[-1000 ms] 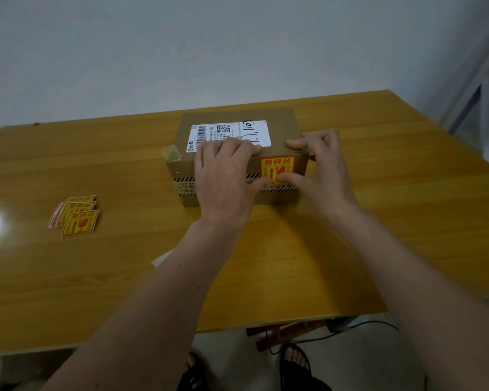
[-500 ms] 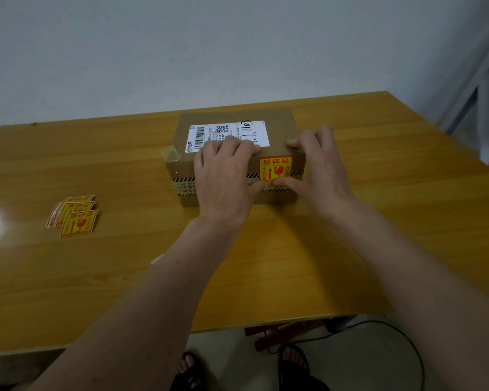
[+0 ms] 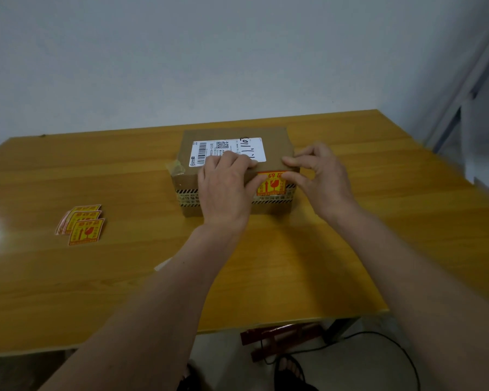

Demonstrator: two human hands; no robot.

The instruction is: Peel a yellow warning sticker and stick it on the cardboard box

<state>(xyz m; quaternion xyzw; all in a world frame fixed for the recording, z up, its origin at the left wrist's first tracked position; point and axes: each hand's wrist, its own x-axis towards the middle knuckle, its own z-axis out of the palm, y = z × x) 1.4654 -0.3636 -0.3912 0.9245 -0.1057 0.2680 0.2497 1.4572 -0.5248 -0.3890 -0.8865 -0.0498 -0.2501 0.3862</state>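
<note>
The cardboard box stands in the middle of the wooden table, with a white shipping label on its top. A yellow warning sticker sits on the box's front face, over the striped tape band. My left hand lies over the front top edge of the box, its thumb touching the sticker's left edge. My right hand grips the right front corner, fingers on the top edge and thumb pressing the sticker's right side.
A small stack of yellow warning stickers lies on the table to the left. A white scrap of paper shows beside my left forearm. Below the near table edge are a red stool, a black cable and my sandalled feet.
My right thumb has slid from the sticker's lower edge to its right side. My left hand has stayed on the box, which has not moved.
</note>
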